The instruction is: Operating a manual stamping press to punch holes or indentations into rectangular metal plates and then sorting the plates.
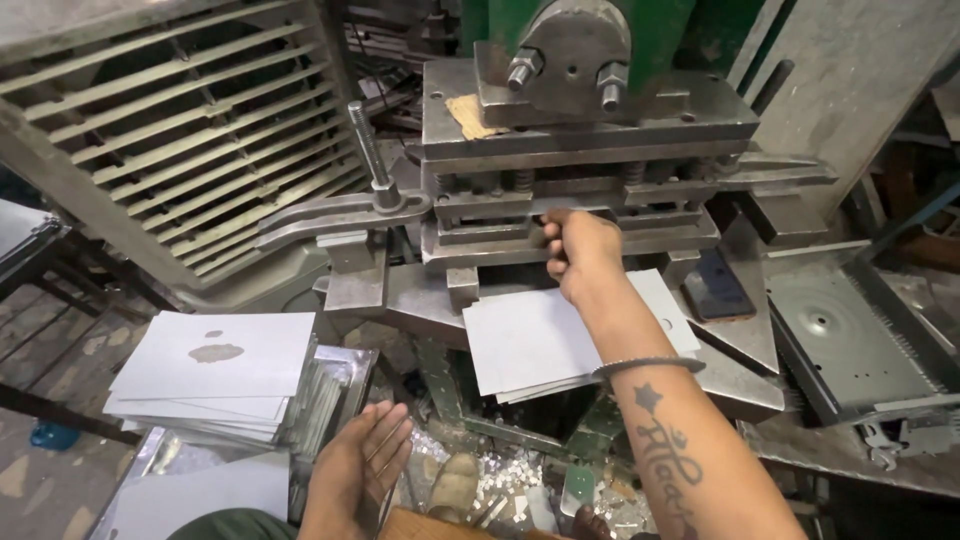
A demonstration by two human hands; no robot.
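1. Two hands seen near press die (570,215).
2. Right hand (580,250) at die mouth, fingers curled; grasp unclear.
3. Sheet stack (540,340) just below die.
4. Left hand (362,468) slack, fingers loose, well below-left of die, beside second sheet stack (215,375).

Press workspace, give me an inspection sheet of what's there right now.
Surface: press bed, worn grey metal.
Job's things: flat sheets under the die; stack of blanks at left.
Clutter: metal offcuts on the floor below; dark phone on the bed.
Grippers: right hand at the die slot, fingers curled, what it grips is hidden; left hand open, beside the blanks.
Cables: nothing seen.
Surroundings: slatted guard at left; punched panel at right.
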